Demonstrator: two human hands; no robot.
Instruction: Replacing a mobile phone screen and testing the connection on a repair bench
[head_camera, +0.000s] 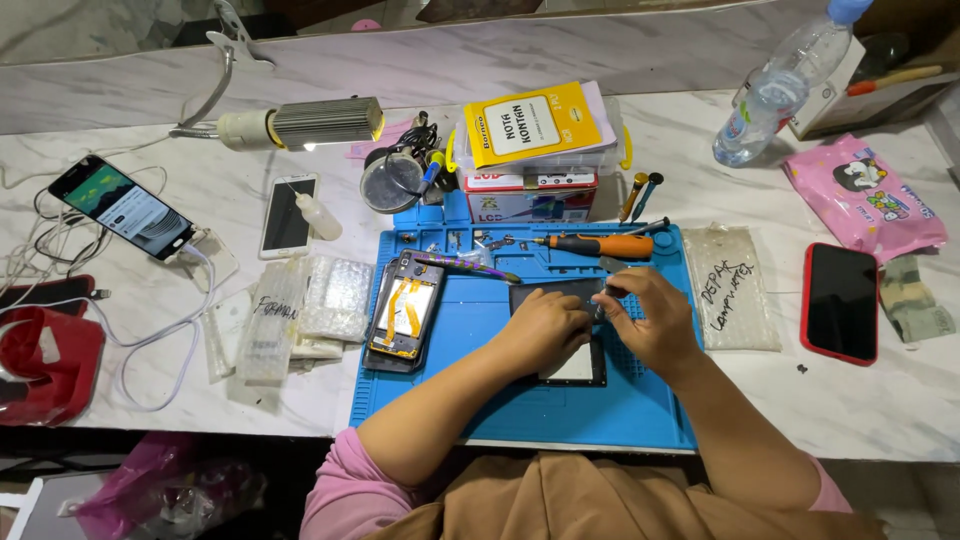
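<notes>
Nearest the cam: brown garment w/ pink sleeves (335, 480), forearms reaching fwd over the tabletop (860, 400), white marble-look. Both hands sit on a flat dark rectangular phone screen panel (580, 365) lying in the middle of the blue silicone repair mat (450, 385). Left hand (540, 330) is curled, knuckles up, pressing the panel's upper half; can't tell if anything is pinched under it. Right hand (652, 322) is closed in a fingertip pinch at the panel's top edge, gripping something small & thin, too small to tell what.

Judgement on doing this well: keep the left hand flat as an anchor so the panel doesn't slide on the mat, work the right-hand pinch slow & low along the edge, no prying upward, glass likely cracks easy.

Just left of the hands: opened phone body w/ yellow flex cable showing (403, 312), partly off the mat's left edge. Beyond: orange-handled screwdriver (600, 245) lying across the mat's top trays. Right of mat, apart: clear bubble-wrap pouch w/ handwriting (738, 288), then red-cased dark phone (841, 302). Far: yellow booklet on clear plastic box (535, 125), clear water bottle (775, 90), clamp lamp (300, 122)
</notes>
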